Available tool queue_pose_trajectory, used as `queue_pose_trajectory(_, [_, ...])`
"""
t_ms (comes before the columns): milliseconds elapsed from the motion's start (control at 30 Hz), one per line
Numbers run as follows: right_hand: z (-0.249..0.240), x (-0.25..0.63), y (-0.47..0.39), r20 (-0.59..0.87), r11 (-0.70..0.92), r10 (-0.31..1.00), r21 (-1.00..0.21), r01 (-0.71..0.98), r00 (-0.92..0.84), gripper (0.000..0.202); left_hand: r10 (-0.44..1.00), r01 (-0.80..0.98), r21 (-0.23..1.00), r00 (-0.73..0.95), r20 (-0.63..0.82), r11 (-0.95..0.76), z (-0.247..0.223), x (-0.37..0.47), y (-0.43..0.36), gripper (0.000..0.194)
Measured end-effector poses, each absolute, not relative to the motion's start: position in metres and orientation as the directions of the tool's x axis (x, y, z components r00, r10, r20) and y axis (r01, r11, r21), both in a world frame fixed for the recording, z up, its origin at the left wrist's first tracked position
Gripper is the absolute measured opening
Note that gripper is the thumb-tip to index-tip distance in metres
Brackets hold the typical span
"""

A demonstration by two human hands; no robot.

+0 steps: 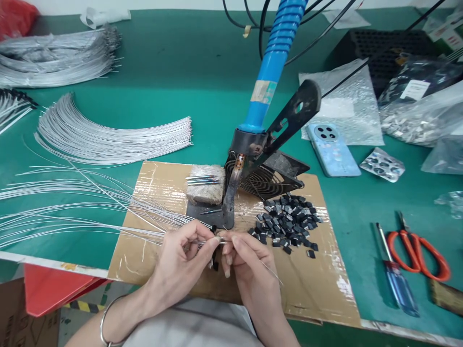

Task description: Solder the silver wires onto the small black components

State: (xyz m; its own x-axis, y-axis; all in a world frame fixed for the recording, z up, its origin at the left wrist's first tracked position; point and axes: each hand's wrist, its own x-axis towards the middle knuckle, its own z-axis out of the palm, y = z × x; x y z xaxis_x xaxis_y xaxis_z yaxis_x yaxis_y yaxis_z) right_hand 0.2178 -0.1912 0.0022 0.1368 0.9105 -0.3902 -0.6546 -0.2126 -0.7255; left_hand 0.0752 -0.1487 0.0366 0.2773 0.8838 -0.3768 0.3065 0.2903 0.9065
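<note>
My left hand (pixel 191 253) pinches a thin wire between thumb and forefinger, above the cardboard sheet. Close against it, my right hand (pixel 251 260) is closed on a thin wire (pixel 271 274) whose loose end sticks out past the palm. The fingertips meet, so I cannot tell whether it is one wire or two. Long white wires (pixel 144 207) run in from the left to behind my left hand, with small black ends near the fingers. Just beyond stands a soldering iron holder with a dark metal base (pixel 195 212) and a pale block (pixel 206 185).
Small black connectors (pixel 289 219) are heaped on the cardboard (pixel 307 294). A blue hose (pixel 267 82) rises beside a fan (pixel 267 178). Bundled white wires (pixel 115 140) lie left. A phone (pixel 333 149), a screwdriver (pixel 398 284) and orange-handled cutters (pixel 415 250) lie right.
</note>
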Motion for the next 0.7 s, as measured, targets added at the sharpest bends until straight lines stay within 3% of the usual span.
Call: queue_pose_trajectory(700, [0.0049,0.2137,-0.1912,-0.408,-0.208,0.900,-0.714,-0.668,0.155,0.016,0.921,0.291,0.933,0.260,-0.289,0.211,0.0331,0.0778,-0.1561,0.026])
